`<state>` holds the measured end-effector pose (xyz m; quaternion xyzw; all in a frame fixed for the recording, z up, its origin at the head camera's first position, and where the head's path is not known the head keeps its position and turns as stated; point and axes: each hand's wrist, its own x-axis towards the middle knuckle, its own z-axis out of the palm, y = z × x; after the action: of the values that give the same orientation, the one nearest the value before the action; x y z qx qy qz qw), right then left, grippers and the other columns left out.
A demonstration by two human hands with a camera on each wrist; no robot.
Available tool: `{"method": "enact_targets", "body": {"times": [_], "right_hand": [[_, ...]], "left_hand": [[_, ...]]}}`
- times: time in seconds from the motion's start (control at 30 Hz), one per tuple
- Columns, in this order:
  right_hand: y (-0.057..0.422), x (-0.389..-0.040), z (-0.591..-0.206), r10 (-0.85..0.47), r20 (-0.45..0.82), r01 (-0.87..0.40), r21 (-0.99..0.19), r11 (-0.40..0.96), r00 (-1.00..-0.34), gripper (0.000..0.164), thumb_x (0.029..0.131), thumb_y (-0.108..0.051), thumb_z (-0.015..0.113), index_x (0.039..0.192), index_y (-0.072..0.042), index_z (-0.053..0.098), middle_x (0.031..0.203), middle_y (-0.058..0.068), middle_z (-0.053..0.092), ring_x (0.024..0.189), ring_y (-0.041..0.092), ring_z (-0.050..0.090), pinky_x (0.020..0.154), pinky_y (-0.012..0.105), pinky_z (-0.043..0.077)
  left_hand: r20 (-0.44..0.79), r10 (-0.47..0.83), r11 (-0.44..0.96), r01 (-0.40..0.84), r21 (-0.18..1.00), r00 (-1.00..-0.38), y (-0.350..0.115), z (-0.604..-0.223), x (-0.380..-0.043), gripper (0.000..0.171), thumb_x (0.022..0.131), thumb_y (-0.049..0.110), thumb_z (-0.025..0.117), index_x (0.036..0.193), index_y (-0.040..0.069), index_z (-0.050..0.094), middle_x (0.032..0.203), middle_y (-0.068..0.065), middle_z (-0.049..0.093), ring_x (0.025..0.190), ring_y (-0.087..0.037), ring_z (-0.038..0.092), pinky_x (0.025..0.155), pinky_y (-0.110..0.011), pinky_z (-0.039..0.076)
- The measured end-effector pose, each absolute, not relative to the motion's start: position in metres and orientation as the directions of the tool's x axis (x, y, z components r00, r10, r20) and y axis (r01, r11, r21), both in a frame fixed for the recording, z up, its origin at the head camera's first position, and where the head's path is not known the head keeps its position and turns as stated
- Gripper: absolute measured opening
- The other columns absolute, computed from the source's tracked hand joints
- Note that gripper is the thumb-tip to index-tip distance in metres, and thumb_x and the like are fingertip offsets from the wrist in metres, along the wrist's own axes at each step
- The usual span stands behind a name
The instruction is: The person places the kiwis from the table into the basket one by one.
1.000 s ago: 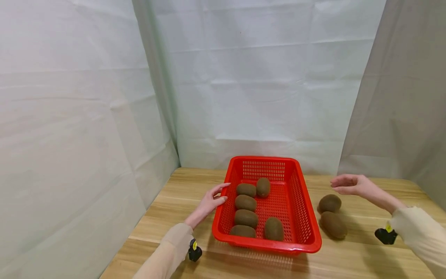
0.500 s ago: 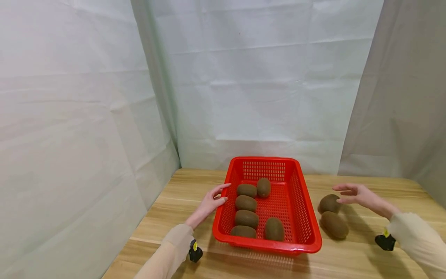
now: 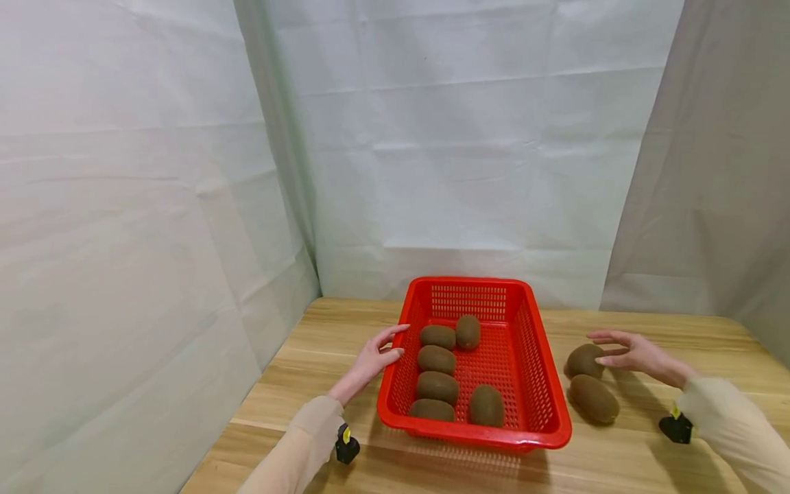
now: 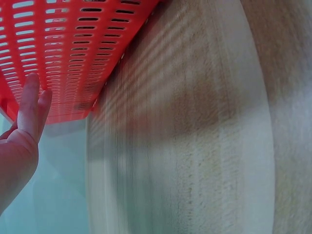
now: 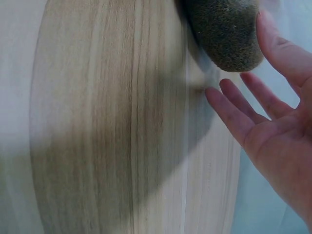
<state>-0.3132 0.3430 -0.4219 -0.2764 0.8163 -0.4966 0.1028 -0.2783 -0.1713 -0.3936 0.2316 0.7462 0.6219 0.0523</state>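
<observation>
My left hand [image 3: 374, 357] touches the left rim of a red plastic basket [image 3: 546, 363]. In the left wrist view, straight fingers [image 4: 30, 105] lie against the basket's slotted outer wall. Right of the basket, two brown kiwifruits lie close together on the table: a farther kiwifruit [image 3: 583, 361] and a nearer kiwifruit [image 3: 594, 399]. My right hand [image 3: 636, 355] is at the farther one, its thumb beside the fruit and its fingers spread behind. In the right wrist view, the thumb tip overlaps the edge of a kiwifruit [image 5: 224, 34]; the other fingertips are apart from it.
Several kiwifruits lie in the basket: a column along its left side, one kiwifruit [image 3: 468, 332] toward the back and another kiwifruit [image 3: 487, 405] near the front. The wood-grain table [image 3: 308, 357] is bounded by white cloth [image 3: 463, 171] at the back and sides.
My right hand has come down and slightly toward me, to the farther kiwifruit, its thumb now beside it. My left hand and the basket stay in place.
</observation>
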Motion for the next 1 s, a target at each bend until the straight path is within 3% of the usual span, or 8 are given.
{"method": "enact_targets", "body": {"times": [0.2, 0.53, 1.0], "right_hand": [[0.3404, -0.3152, -0.4241, -0.566, 0.087, -0.361, -0.846, 0.393, -0.820, 0.053, 0.086, -0.007, 0.060, 0.128, 0.013, 0.036, 0.122, 0.041, 0.033, 0.099, 0.002, 0.050, 0.074, 0.029, 0.047], [0.3384, -0.3167, -0.4265, -0.590, 0.073, -0.318, -0.891, 0.324, -0.804, 0.044, 0.085, -0.002, 0.059, 0.124, 0.011, 0.043, 0.119, 0.039, 0.036, 0.090, 0.013, 0.055, 0.069, 0.035, 0.049], [0.3380, -0.3137, -0.4291, -0.482, 0.045, -0.231, -0.914, 0.334, -0.875, 0.048, 0.082, -0.003, 0.064, 0.121, 0.014, 0.041, 0.119, 0.036, 0.039, 0.083, 0.026, 0.060, 0.069, 0.041, 0.050]], "left_hand": [[0.225, 0.405, 0.131, 0.299, 0.945, -0.886, -0.1701, -0.3920, -0.2774, 0.048, 0.088, -0.003, 0.048, 0.134, -0.006, 0.035, 0.117, -0.031, 0.044, 0.098, -0.038, 0.051, 0.077, -0.032, 0.046], [0.205, 0.415, 0.120, 0.276, 0.954, -0.886, -0.1720, -0.3932, -0.2776, 0.048, 0.090, -0.002, 0.048, 0.135, -0.005, 0.034, 0.121, -0.031, 0.041, 0.101, -0.040, 0.049, 0.077, -0.034, 0.047], [0.184, 0.414, 0.119, 0.253, 0.960, -0.891, -0.1710, -0.3896, -0.2750, 0.049, 0.090, -0.001, 0.049, 0.136, -0.003, 0.033, 0.122, -0.030, 0.040, 0.103, -0.041, 0.048, 0.077, -0.035, 0.047]]}}
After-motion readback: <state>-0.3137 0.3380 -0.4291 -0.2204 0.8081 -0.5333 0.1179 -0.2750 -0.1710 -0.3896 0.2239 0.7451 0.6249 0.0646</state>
